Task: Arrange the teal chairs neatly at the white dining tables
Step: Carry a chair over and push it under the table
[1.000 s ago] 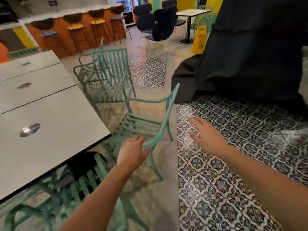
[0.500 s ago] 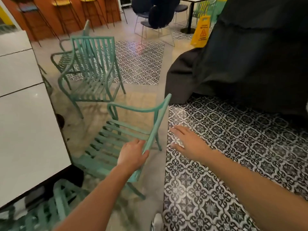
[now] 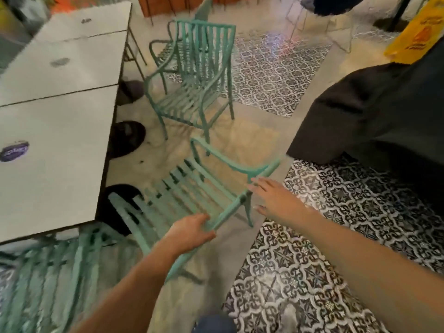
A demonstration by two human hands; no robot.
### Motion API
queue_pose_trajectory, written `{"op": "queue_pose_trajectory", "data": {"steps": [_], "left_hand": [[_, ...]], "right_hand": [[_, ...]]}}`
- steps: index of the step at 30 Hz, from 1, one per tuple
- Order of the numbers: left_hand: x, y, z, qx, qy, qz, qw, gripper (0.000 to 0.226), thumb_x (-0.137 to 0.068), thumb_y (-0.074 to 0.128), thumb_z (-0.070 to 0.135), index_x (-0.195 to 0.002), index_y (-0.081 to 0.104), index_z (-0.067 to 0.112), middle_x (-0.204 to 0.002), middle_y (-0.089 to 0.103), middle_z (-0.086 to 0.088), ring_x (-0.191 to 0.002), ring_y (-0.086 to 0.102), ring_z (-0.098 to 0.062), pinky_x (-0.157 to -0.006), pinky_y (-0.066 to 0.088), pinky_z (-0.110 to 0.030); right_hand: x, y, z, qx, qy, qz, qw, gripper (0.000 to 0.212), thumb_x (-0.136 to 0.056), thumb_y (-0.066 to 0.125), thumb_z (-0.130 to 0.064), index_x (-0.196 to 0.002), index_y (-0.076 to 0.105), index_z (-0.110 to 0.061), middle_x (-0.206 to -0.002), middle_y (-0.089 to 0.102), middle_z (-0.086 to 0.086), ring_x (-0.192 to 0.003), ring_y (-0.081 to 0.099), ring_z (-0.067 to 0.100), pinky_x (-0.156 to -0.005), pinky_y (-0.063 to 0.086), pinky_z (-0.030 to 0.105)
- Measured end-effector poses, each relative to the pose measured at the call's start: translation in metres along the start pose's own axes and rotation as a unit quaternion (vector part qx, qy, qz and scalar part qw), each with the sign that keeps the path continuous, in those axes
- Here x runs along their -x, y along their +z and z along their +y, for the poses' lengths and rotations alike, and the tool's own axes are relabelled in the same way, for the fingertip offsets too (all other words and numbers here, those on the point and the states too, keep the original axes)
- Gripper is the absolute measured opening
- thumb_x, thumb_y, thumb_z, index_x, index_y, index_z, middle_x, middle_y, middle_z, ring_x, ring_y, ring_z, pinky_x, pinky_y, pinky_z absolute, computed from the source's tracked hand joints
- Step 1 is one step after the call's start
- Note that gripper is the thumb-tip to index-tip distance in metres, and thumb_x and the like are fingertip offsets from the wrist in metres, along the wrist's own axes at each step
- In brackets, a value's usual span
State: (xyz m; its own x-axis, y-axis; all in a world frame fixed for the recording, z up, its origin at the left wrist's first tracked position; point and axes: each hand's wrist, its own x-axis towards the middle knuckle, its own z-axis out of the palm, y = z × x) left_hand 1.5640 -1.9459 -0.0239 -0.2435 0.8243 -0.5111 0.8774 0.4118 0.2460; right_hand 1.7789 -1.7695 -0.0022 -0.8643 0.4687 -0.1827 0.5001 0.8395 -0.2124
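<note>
left hand (image 3: 192,233) grips the teal chair (image 3: 192,188) backrest, right hand (image 3: 276,200) spread wide beside it; mid-positioning; next, likely slide it squarely toward the white tabletop (image 3: 55,150).

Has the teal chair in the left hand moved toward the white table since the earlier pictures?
Yes. The teal chair, gripped by the left hand, now sits closer to the white table edge.

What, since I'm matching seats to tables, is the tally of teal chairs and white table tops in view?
Teal chairs: 4
White table tops: 3
Total: 7
</note>
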Motion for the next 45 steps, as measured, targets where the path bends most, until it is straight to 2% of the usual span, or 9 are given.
{"op": "queue_pose_trajectory", "data": {"steps": [7,12,17,31,34,37,39,42,45], "left_hand": [[0.009,0.037,0.03,-0.015,-0.157,0.027,0.987,0.054,-0.095,0.036,0.061,-0.139,0.04,0.029,-0.126,0.062,-0.003,-0.113,0.06,-0.026,-0.088,0.047,-0.036],[0.009,0.032,0.044,-0.017,-0.172,0.042,0.984,0.031,-0.097,0.036,0.055,-0.108,0.047,0.028,-0.106,0.066,-0.004,-0.098,0.063,-0.027,-0.069,0.039,-0.035],[-0.015,0.029,0.066,0.006,-0.164,0.064,0.984,0.036,-0.097,0.036,0.055,-0.118,0.045,0.027,-0.111,0.065,-0.002,-0.1,0.062,-0.027,-0.077,0.045,-0.038],[-0.099,-0.004,0.111,0.132,-0.223,0.107,0.96,0.035,-0.094,0.038,0.061,-0.106,0.051,0.031,-0.098,0.065,0.002,-0.087,0.062,-0.019,-0.074,0.05,-0.035],[-0.085,0.007,0.107,0.296,-0.342,0.2,0.869,0.042,-0.09,0.04,0.065,-0.102,0.06,0.029,-0.094,0.064,0.005,-0.084,0.06,-0.014,-0.073,0.05,-0.033],[-0.057,0.021,0.094,0.306,-0.502,0.304,0.749,0.04,-0.092,0.051,0.048,-0.11,0.063,0.014,-0.103,0.066,-0.008,-0.098,0.062,-0.028,-0.077,0.045,-0.033],[-0.04,0.024,0.088,0.387,-0.593,0.325,0.626,0.046,-0.088,0.059,0.04,-0.12,0.059,0.007,-0.105,0.065,-0.015,-0.098,0.062,-0.033,-0.079,0.044,-0.034],[-0.034,0.028,0.083,0.567,-0.608,0.357,0.426,0.021,-0.089,0.061,0.022,-0.098,0.059,0.003,-0.089,0.058,-0.014,-0.074,0.055,-0.027,-0.072,0.046,-0.036],[-0.032,0.044,0.077,0.703,-0.567,0.36,0.233,0.025,-0.093,0.049,0.009,-0.116,0.049,0.0,-0.108,0.051,-0.022,-0.089,0.059,-0.035,-0.046,0.055,-0.037]], "right_hand": [[-0.048,0.018,0.054,0.031,-0.132,-0.082,0.987,0.06,-0.098,0.046,-0.033,-0.151,0.02,-0.026,-0.154,0.028,0.001,-0.145,0.016,0.023,-0.115,0.023,0.041],[-0.082,0.024,0.075,0.076,-0.171,-0.086,0.979,0.047,-0.097,0.046,-0.037,-0.143,0.038,-0.029,-0.14,0.045,-0.004,-0.135,0.034,0.022,-0.115,0.014,0.045],[-0.111,0.012,0.115,0.103,-0.239,-0.055,0.964,0.036,-0.09,0.058,-0.04,-0.125,0.057,-0.032,-0.114,0.061,-0.008,-0.113,0.055,0.022,-0.104,0.034,0.047],[-0.178,-0.016,0.199,0.066,-0.129,0.028,0.989,0.054,-0.086,0.052,-0.058,-0.132,0.054,-0.028,-0.134,0.051,0.003,-0.129,0.042,0.026,-0.107,0.032,0.044],[-0.168,-0.01,0.207,-0.248,0.117,0.14,0.951,0.082,-0.075,0.067,-0.06,-0.138,0.045,-0.012,-0.14,0.044,0.015,-0.129,0.041,0.034,-0.106,0.037,0.045],[-0.179,-0.002,0.221,-0.552,0.383,0.069,0.738,0.092,-0.075,0.067,-0.063,-0.144,0.033,-0.014,-0.142,0.041,0.014,-0.122,0.046,0.034,-0.098,0.044,0.046],[-0.193,-0.001,0.227,-0.656,0.417,-0.024,0.629,0.071,-0.084,0.063,-0.054,-0.139,0.041,-0.016,-0.131,0.045,0.011,-0.112,0.048,0.028,-0.088,0.047,0.044],[-0.224,-0.009,0.227,-0.703,0.372,-0.083,0.601,0.04,-0.091,0.06,-0.04,-0.123,0.055,-0.017,-0.118,0.054,0.006,-0.103,0.052,0.021,-0.083,0.045,0.038],[-0.246,-0.007,0.222,-0.687,0.39,-0.088,0.607,0.012,-0.094,0.057,-0.026,-0.099,0.058,-0.015,-0.112,0.06,0.009,-0.079,0.058,0.017,-0.054,0.05,0.025]]}}
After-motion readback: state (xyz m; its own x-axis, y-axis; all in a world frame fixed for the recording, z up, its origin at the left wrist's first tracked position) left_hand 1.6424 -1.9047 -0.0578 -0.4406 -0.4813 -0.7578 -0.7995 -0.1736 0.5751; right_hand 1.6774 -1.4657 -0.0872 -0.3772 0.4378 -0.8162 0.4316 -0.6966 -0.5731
